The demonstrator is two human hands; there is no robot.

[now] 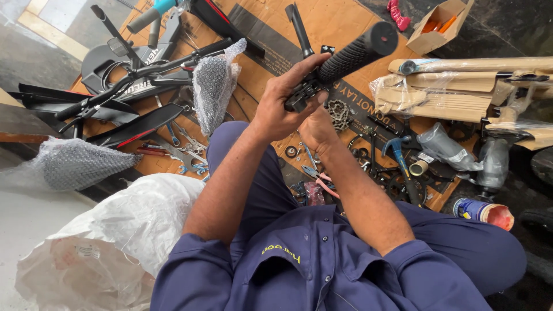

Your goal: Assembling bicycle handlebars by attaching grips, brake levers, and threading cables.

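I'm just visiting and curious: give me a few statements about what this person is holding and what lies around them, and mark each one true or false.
1. Both hands are on a black handlebar grip. True: the left hand and the right hand hold its lower end.
2. A blue-headed hammer lies on the cardboard. True.
3. The small cardboard box at the top right is shut. False: it is open, with orange things inside.
4. The person wears gloves. False: both hands are bare.
5. A white plastic bag lies by the person's left side. True.
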